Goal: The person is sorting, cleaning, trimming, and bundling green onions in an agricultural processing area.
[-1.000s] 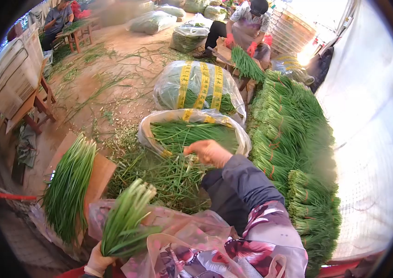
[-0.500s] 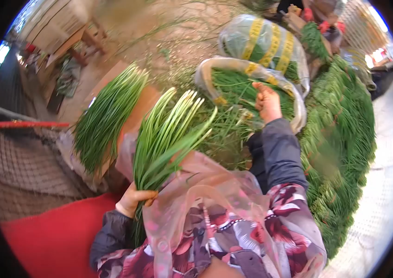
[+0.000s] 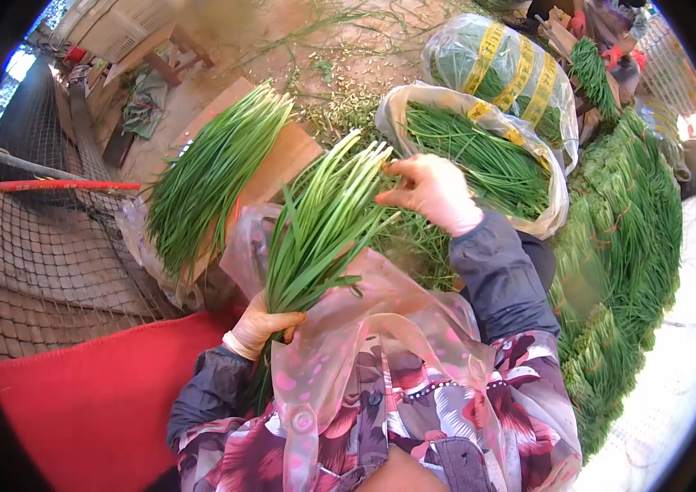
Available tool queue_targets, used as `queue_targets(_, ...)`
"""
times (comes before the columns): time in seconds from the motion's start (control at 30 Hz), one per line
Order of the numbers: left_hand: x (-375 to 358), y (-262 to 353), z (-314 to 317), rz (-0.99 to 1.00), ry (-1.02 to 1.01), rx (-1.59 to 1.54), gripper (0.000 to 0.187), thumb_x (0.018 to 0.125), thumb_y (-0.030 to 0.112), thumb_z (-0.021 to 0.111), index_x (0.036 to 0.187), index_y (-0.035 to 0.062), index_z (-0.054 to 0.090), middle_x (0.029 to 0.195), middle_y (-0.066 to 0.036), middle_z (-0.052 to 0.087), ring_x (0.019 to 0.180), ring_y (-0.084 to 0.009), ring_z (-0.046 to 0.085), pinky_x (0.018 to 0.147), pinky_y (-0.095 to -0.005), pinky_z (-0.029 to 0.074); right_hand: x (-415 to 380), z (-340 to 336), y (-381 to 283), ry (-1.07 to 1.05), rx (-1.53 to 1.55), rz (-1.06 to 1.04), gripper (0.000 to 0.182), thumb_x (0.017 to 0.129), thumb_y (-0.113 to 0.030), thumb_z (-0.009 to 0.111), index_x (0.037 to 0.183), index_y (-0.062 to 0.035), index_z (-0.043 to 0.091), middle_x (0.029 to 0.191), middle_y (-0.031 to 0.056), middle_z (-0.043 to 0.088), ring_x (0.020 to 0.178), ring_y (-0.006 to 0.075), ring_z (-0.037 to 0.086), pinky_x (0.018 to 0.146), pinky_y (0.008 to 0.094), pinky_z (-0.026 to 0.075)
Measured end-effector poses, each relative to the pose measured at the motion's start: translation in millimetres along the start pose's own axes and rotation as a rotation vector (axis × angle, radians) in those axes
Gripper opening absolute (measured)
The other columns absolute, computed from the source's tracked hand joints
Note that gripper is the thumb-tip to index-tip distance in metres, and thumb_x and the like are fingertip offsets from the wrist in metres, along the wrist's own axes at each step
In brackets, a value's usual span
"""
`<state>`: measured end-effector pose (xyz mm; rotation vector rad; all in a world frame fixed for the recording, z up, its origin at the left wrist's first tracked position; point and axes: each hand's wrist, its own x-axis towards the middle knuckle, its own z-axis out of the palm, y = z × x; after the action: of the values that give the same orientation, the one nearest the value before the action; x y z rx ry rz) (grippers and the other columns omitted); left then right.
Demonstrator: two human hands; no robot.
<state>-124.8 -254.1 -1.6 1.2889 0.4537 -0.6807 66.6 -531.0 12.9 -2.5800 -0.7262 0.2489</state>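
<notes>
My left hand (image 3: 262, 326) is wrapped round the leafy lower part of a bunch of garlic chives (image 3: 315, 221). Its pale stem ends fan out up and to the right. Beside those ends is my right hand (image 3: 434, 190), thumb and fingers apart with a gap between them and nothing visible in the grip. A second pile of garlic chives (image 3: 216, 176) lies on a brown board (image 3: 297, 156) to the left. Behind my right hand stands an open plastic bag (image 3: 557, 193) filled with more chives.
A full clear bag with yellow tape (image 3: 520, 86) lies behind the open one. Along the right stretches a large heap of tied chives (image 3: 627, 254). At the top right another person's red-gloved hand (image 3: 612, 57) is near a bunch. Netting (image 3: 52, 271) and red cloth (image 3: 102, 402) are at left.
My right hand has come from over the open bag, where its fingers were closed, to the stem ends of the held bunch. My left hand keeps its hold. The view has shifted slightly.
</notes>
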Motion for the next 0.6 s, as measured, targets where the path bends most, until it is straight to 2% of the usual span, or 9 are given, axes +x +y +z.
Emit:
queue_targets(0.07,-1,0,1,0.005,-0.027,-0.026,0.038,0.075,0.004,0.071,0.11,0.0025,0.056,0.081,-0.006,0.06,0.052,-0.0122,0.052,0.048,-0.0242,0.039,4,28,5,-0.005,0.077,-0.152,0.028,0.075,-0.036,0.071,0.089,-0.0113,0.07,0.071,0.0136,0.063,0.071,0.0319,0.063,0.065,0.0413,0.05)
queue_targets(0.13,-3,0,-1,0.002,-0.013,-0.002,0.04,0.075,0.004,0.071,0.112,0.0032,0.056,0.082,-0.005,0.06,0.053,-0.0118,0.052,0.048,-0.0238,0.04,5,41,11,0.001,-0.183,-0.117,0.024,0.076,-0.033,0.069,0.086,-0.011,0.07,0.074,0.0129,0.065,0.072,0.0312,0.064,0.065,0.0408,0.05)
queue_targets(0.27,-9,-3,-5,0.031,0.007,0.016,0.044,0.075,0.003,0.071,0.116,0.004,0.055,0.084,-0.004,0.06,0.055,-0.0106,0.051,0.049,-0.0233,0.04,17,12,83,0.247,-0.123,0.336,0.019,0.082,-0.029,0.068,0.089,-0.0107,0.071,0.076,0.0107,0.068,0.07,0.0282,0.066,0.064,0.0387,0.051)
queue_targets(0.33,-7,-5,-9,0.038,0.002,0.025,0.045,0.076,0.003,0.071,0.117,0.0042,0.054,0.083,-0.003,0.06,0.055,-0.0101,0.051,0.048,-0.023,0.039,17,-22,67,0.275,0.195,0.347,0.022,0.083,-0.028,0.069,0.095,-0.0093,0.072,0.084,0.0108,0.069,0.078,0.0252,0.067,0.07,0.0368,0.051)
queue_targets(0.37,-5,-8,-9,0.045,-0.005,0.038,0.047,0.076,0.003,0.07,0.119,0.0043,0.054,0.083,-0.003,0.06,0.055,-0.0097,0.05,0.048,-0.0226,0.039,20,-28,59,0.362,0.111,0.032,0.032,0.079,-0.04,0.068,0.093,-0.0115,0.074,0.086,0.0105,0.07,0.084,0.0275,0.066,0.075,0.0359,0.051)
queue_targets(0.43,2,-18,-10,0.068,-0.004,0.018,0.047,0.076,0.002,0.07,0.12,0.0046,0.053,0.082,-0.002,0.059,0.054,-0.0091,0.05,0.048,-0.0222,0.038,34,-11,35,0.36,-0.035,-0.396,0.038,0.076,-0.043,0.071,0.094,-0.0093,0.074,0.096,0.0104,0.069,0.092,0.0287,0.064,0.085,0.0376,0.048)
queue_targets(0.5,4,-22,-10,0.096,0.002,-0.003,0.048,0.077,0.002,0.069,0.122,0.0049,0.052,0.081,-0.002,0.059,0.054,-0.0086,0.05,0.047,-0.0218,0.037,40,9,21,0.09,0.07,-0.36,0.036,0.076,-0.042,0.071,0.092,-0.0104,0.073,0.092,0.0107,0.07,0.091,0.0287,0.065,0.085,0.0385,0.048)
queue_targets(0.57,2,-25,-10,0.088,0.045,-0.01,0.05,0.075,-0.006,0.069,0.122,0.0066,0.057,0.103,0.002,0.064,0.084,-0.0066,0.058,0.073,-0.0216,0.046,43,28,18,-0.047,0.22,-0.294,0.033,0.077,-0.041,0.07,0.091,-0.0105,0.073,0.091,0.0109,0.07,0.089,0.0282,0.065,0.083,0.0387,0.049)
queue_targets(0.6,1,-26,-10,0.082,0.047,-0.015,0.05,0.075,-0.006,0.069,0.122,0.0066,0.057,0.103,0.002,0.064,0.084,-0.0066,0.058,0.073,-0.0216,0.046,41,32,15,-0.048,0.306,-0.102,0.03,0.079,-0.038,0.068,0.09,-0.0106,0.073,0.089,0.0114,0.07,0.087,0.0277,0.066,0.08,0.0389,0.05)
